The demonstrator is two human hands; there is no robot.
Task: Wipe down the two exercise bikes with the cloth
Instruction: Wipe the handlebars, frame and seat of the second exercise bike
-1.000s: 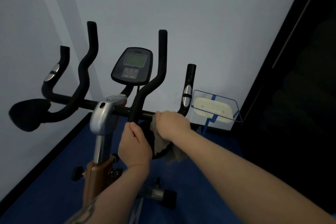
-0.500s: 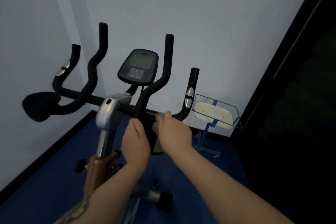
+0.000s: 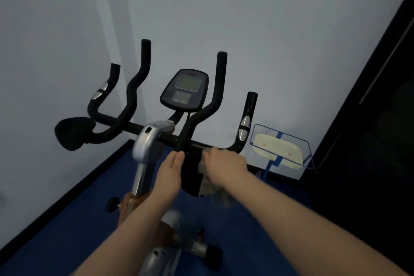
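Grey cloth (image 3: 207,182) bunched against the black crossbar (image 3: 201,144) of the exercise bike (image 3: 145,148), right of the stem, loose end hanging down over a dark pad beneath the bar. Right hand (image 3: 226,166) clamped over the cloth, fingers curled round it and round the bar, thumb side toward the stem. Left hand (image 3: 171,173) just beside, apart from the cloth, fingers laid together and fairly straight, tips touching the base of the inner right handlebar upright (image 3: 215,101); nothing held in it. Both forearms reaching in from the lower edge.

Above the hands, a dark console (image 3: 184,89) with a greenish screen, tilted toward the camera between the two inner uprights. Outer grips curving up at either side, each with a silver sensor patch (image 3: 244,129). Black elbow pad (image 3: 74,133) on the far left end of the bar. Silver clamp housing on top of the stem, with a metal post and an orange-brown frame section below it. Black adjuster knob (image 3: 112,204) on the left of the frame.

Blue floor (image 3: 257,219) underneath. Pale wall (image 3: 268,29) behind. Blue wire-framed stand (image 3: 282,148) carrying a cream pad near the wall, right of the bike. Dark panel along the right edge.
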